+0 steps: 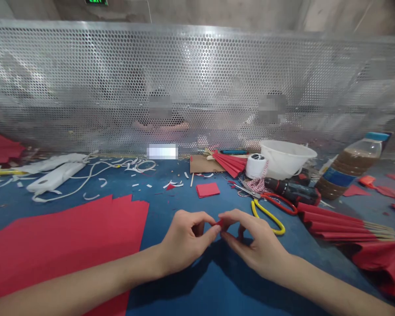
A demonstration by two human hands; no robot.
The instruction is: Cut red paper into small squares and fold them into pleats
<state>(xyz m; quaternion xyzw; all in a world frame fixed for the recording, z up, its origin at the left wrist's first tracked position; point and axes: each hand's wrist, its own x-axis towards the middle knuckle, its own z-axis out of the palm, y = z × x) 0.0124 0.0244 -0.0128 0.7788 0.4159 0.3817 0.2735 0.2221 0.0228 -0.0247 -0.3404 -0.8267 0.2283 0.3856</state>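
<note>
Between my two hands, above the blue table, is a small piece of red paper, mostly hidden by the fingertips. My left hand pinches its left side with thumb and forefinger. On the other side, the thumb and fingers of my right hand close on it too. A small stack of red paper rectangles lies just beyond the hands. Large red paper sheets are spread under and beside my left forearm. Yellow-handled scissors and red-handled scissors lie close behind my right hand.
On the right stand a white bucket, a spool of string, a brown-filled bottle and pleated red paper. A white power strip with cords lies at left. A perforated metal screen borders the back.
</note>
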